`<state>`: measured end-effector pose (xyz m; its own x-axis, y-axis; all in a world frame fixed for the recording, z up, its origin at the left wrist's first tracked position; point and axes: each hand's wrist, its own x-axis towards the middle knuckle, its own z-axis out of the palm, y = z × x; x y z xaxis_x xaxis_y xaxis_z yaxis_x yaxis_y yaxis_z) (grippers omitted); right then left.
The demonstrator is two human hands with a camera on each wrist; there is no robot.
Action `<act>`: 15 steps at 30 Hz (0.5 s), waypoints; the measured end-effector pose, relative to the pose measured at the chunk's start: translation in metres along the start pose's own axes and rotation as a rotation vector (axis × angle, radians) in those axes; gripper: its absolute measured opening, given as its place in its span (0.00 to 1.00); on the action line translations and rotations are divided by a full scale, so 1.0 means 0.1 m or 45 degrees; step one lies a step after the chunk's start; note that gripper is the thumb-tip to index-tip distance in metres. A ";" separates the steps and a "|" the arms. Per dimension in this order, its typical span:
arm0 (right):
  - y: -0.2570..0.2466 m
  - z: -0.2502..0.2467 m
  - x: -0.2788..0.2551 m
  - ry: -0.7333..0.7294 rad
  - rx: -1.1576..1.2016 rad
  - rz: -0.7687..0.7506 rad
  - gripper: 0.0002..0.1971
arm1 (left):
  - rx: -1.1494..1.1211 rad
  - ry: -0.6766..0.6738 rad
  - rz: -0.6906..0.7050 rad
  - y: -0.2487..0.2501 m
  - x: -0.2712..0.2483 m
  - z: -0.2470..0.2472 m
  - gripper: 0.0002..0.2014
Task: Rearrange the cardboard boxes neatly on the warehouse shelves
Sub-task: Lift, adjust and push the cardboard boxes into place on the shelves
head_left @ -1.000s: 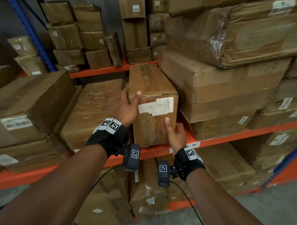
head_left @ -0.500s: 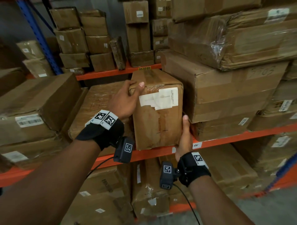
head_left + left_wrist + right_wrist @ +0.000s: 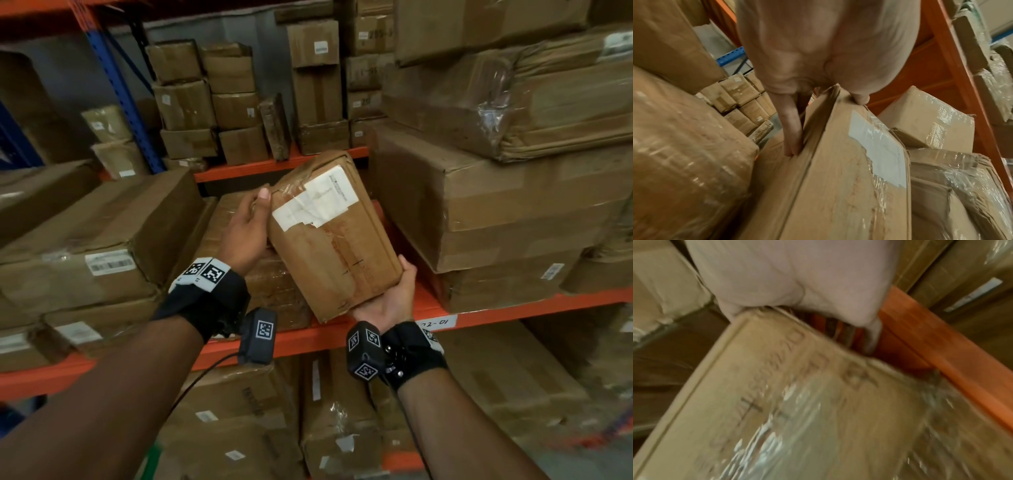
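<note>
A tall brown cardboard box wrapped in clear film, with a white paper label [image 3: 313, 202] near its top, is held tilted in front of the orange steel shelf beam [image 3: 513, 310], its top leaning away to the left and its base toward the viewer. The left hand [image 3: 245, 234] grips the box's upper left edge, thumb on the front face and fingers [image 3: 790, 129] down the side. The right hand [image 3: 388, 303] cups the lower right corner from beneath, palm up, fingers curled round the bottom edge.

Just beside it on the right sits a stack of large brown cartons [image 3: 496, 212]; on the left lies a film-wrapped flat carton [image 3: 274, 284] on the same shelf.

To do this step well, the lower hand should probably carry the weight while the upper hand steers, since the film looks slippery. Squaring the box before lowering it should prevent snagging on neighbours.
</note>
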<state>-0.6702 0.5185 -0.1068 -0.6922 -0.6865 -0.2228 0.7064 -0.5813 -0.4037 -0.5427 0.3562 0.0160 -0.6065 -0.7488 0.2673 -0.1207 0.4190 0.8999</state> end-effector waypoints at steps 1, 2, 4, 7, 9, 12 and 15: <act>-0.01 0.03 0.00 -0.008 -0.005 -0.031 0.38 | -0.045 0.011 -0.018 -0.04 0.02 -0.05 0.28; -0.02 0.06 0.02 -0.011 -0.016 -0.066 0.37 | -0.095 0.018 -0.045 -0.05 0.02 -0.08 0.27; -0.03 0.11 0.02 -0.018 -0.044 -0.103 0.34 | -0.199 0.028 -0.119 -0.11 0.00 -0.12 0.23; -0.06 0.14 0.02 -0.067 -0.152 -0.122 0.34 | -0.328 0.021 -0.222 -0.26 -0.08 -0.16 0.18; -0.08 0.16 0.03 -0.075 -0.222 -0.146 0.35 | -0.404 0.019 -0.249 -0.38 -0.13 -0.19 0.19; -0.14 0.22 0.05 -0.083 -0.295 -0.166 0.33 | -0.570 0.038 -0.267 -0.52 -0.23 -0.18 0.24; -0.15 0.24 0.05 -0.094 -0.319 -0.161 0.33 | -0.644 0.032 -0.235 -0.59 -0.29 -0.16 0.27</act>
<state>-0.6806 0.5139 -0.0808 -0.7533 -0.6507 -0.0953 0.5504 -0.5445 -0.6329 -0.5051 0.3449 -0.0394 -0.5910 -0.8014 0.0916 0.1741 -0.0158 0.9846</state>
